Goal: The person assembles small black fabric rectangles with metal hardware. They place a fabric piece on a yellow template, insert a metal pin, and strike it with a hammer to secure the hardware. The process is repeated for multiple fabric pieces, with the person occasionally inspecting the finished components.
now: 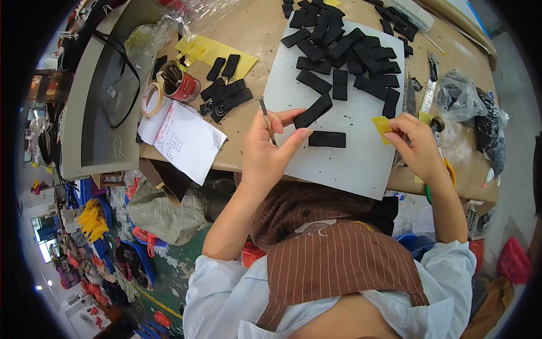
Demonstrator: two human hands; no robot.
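Several brown rods (173,73) in red can (187,89); left hand (270,140) holding black strip (314,111)

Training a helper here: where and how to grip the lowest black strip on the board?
Probably pinch the black strip by its long edges near the right end, from the right: it lies flat, and the left hand crowds its left end.

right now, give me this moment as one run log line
left hand: grips slim rod, black strip at fingertips | right hand: pinches yellow piece | pale board: black strip pile
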